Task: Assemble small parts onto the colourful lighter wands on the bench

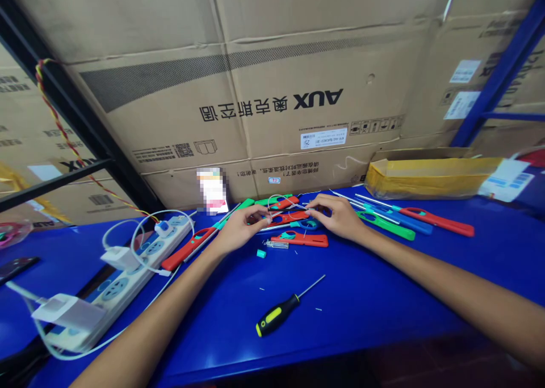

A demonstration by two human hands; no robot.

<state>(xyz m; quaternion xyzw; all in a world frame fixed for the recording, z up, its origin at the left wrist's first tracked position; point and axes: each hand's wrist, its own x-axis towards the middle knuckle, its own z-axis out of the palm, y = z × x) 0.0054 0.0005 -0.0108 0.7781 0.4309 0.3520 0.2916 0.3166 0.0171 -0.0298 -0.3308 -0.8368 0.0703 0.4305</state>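
Note:
A thin pale wire (286,199) arcs between my two hands above a pile of lighters. My left hand (242,224) pinches its left end, with thumb and index finger together. Its right end meets the closed fingertips of my right hand (332,213). Below my hands lies a red lighter body (304,239) beside a small clear and metal part (277,244). A small green piece (261,253) rests nearer the front. A black and yellow screwdriver (279,314) lies on the blue table (366,320), its shaft pointing back right.
At left stands a white power strip (149,257) with plugged chargers and looping cables. Red and green lighters (191,246) lie beside it; others (438,220) lie at right. A yellow-taped box (430,178) and a bright phone screen (214,192) stand behind.

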